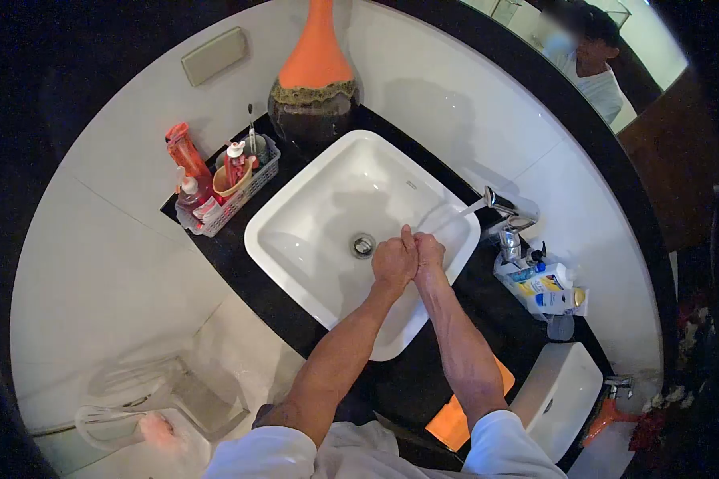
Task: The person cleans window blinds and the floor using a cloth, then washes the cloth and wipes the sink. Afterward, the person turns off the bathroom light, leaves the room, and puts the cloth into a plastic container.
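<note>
Over the right part of a white sink basin point(295, 231), my left hand point(395, 262) and my right hand point(429, 251) are pressed together, their fingers curled against each other. Whether anything small lies between them is hidden. Water runs from the chrome faucet point(510, 206) at the right of the basin, its stream slanting down towards my hands. The round metal drain point(363, 245) shows just left of my left hand.
A basket point(240, 195) of bottles and toothbrushes and an orange-and-dark vase point(315, 72) stand behind the basin. Right of it are a tray of bottles point(545, 287), an orange cloth point(453, 423) and a white tank point(559, 391). A mirror reflects a person.
</note>
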Demonstrator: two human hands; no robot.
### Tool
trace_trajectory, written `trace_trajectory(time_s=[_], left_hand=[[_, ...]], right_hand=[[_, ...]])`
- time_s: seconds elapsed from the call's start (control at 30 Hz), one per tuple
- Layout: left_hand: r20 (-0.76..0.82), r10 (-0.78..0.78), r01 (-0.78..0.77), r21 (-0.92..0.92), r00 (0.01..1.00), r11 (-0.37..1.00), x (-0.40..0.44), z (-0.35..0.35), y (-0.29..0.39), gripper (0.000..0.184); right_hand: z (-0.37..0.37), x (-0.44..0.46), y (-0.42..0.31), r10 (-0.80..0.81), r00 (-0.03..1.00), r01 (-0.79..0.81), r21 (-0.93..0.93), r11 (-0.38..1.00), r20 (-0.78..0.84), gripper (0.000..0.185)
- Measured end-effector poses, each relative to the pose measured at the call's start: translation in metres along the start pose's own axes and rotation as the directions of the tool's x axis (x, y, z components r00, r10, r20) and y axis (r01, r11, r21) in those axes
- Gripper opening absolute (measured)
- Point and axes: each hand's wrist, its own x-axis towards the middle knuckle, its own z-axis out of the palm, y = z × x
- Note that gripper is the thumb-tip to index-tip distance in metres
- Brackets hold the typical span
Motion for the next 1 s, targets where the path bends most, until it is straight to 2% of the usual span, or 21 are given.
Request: trace_trajectory(time_s=[0.03,0.13,0.17,0.2,0.23,0.27,0.33,0.37,0.43,0.5,0.53,0.57,0.63,0.67,0.7,0.73,0.83,0.87,0.93,0.97,1.0], left_hand=[[-0.007,0.001,-0.001,-0.001,1.000,1.000,-0.002,-0.001,-0.003,0.072],[-0.076,0.096,-0.097,-0.012,0.992,0.995,-0.006,-0.001,-0.013,0.075],[-0.076,0.113,-0.113,0.008,0.991,0.994,-0.005,0.002,-0.018,0.074],[-0.075,0.129,-0.127,0.029,0.989,0.991,-0.006,0.002,-0.021,0.073],[-0.076,0.129,-0.127,0.028,0.989,0.992,-0.009,0.000,-0.023,0.073],[-0.060,0.133,-0.130,0.052,0.989,0.990,-0.011,-0.003,-0.023,0.072],[-0.047,0.139,-0.135,0.080,0.989,0.988,-0.016,-0.012,-0.025,0.072],[-0.034,0.135,-0.132,0.076,0.990,0.988,-0.019,-0.016,-0.026,0.072],[-0.020,0.137,-0.135,0.076,0.990,0.988,-0.021,-0.018,-0.033,0.072],[-0.129,0.190,-0.184,0.056,0.973,0.981,-0.017,-0.010,-0.047,0.070],[-0.125,0.195,-0.189,0.060,0.973,0.980,-0.020,-0.019,-0.042,0.070],[-0.145,0.232,-0.226,0.061,0.962,0.972,-0.024,-0.035,-0.033,0.066],[-0.150,0.277,-0.271,0.064,0.949,0.961,-0.023,-0.051,-0.024,0.063],[-0.209,0.323,-0.322,0.039,0.923,0.946,-0.020,-0.055,-0.022,0.064],[-0.272,0.366,-0.376,0.015,0.890,0.926,-0.016,-0.060,-0.018,0.065],[-0.266,0.375,-0.385,0.016,0.888,0.923,-0.014,-0.063,-0.015,0.065],[-0.292,0.334,-0.343,0.018,0.897,0.939,-0.010,-0.076,-0.007,0.063],[-0.268,0.347,-0.348,0.048,0.899,0.936,-0.010,-0.080,-0.005,0.063],[-0.230,0.364,-0.357,0.075,0.902,0.931,-0.007,-0.086,-0.005,0.064],[-0.217,0.360,-0.349,0.090,0.907,0.933,-0.002,-0.087,-0.007,0.062],[-0.208,0.358,-0.343,0.106,0.910,0.933,0.002,-0.087,-0.006,0.060]], right_hand=[[0.001,-0.003,-0.006,-0.117,0.993,0.116,-0.173,0.978,0.007,0.034],[-0.003,-0.015,-0.032,0.044,0.998,-0.041,-0.078,0.996,0.037,0.027],[-0.014,-0.039,-0.075,0.242,0.970,-0.243,0.280,0.929,0.039,0.023],[-0.020,-0.054,-0.100,0.416,0.902,-0.397,0.594,0.700,0.112,0.020],[-0.015,-0.049,-0.085,0.415,0.903,-0.396,0.594,0.701,0.113,0.020],[-0.003,-0.034,-0.054,0.308,0.948,-0.309,0.442,0.842,0.076,0.020],[0.017,-0.018,-0.012,0.190,0.980,-0.200,0.275,0.940,0.061,0.020],[0.022,-0.018,-0.004,0.116,0.991,-0.124,0.119,0.985,0.072,0.022],[0.028,-0.019,0.003,0.046,0.995,-0.043,-0.035,0.998,0.089,0.026],[0.024,-0.036,-0.034,0.046,0.994,-0.026,-0.191,0.981,0.104,0.025],[0.021,-0.045,-0.056,0.048,0.993,-0.021,-0.240,0.971,0.107,0.025],[0.013,-0.058,-0.090,0.207,0.974,-0.215,0.090,0.972,0.092,0.024],[0.015,-0.051,-0.101,0.366,0.923,-0.382,0.416,0.826,0.120,0.023],[0.028,-0.034,-0.083,0.138,0.989,-0.149,0.297,0.943,0.060,0.020],[0.030,-0.027,-0.083,0.016,0.999,-0.025,0.231,0.973,0.040,0.018],[0.029,-0.025,-0.090,-0.106,0.994,0.101,0.162,0.982,0.021,0.018],[0.026,-0.024,-0.114,-0.068,0.998,0.067,0.046,0.997,0.018,0.024],[0.021,-0.030,-0.125,-0.178,0.983,0.180,-0.045,0.983,0.032,0.024],[0.012,-0.044,-0.149,-0.273,0.961,0.277,-0.136,0.951,0.048,0.024],[0.003,-0.058,-0.173,-0.053,0.999,0.049,0.282,0.958,0.007,0.020],[-0.006,-0.068,-0.196,0.160,0.985,-0.159,0.650,0.743,0.057,0.018]])
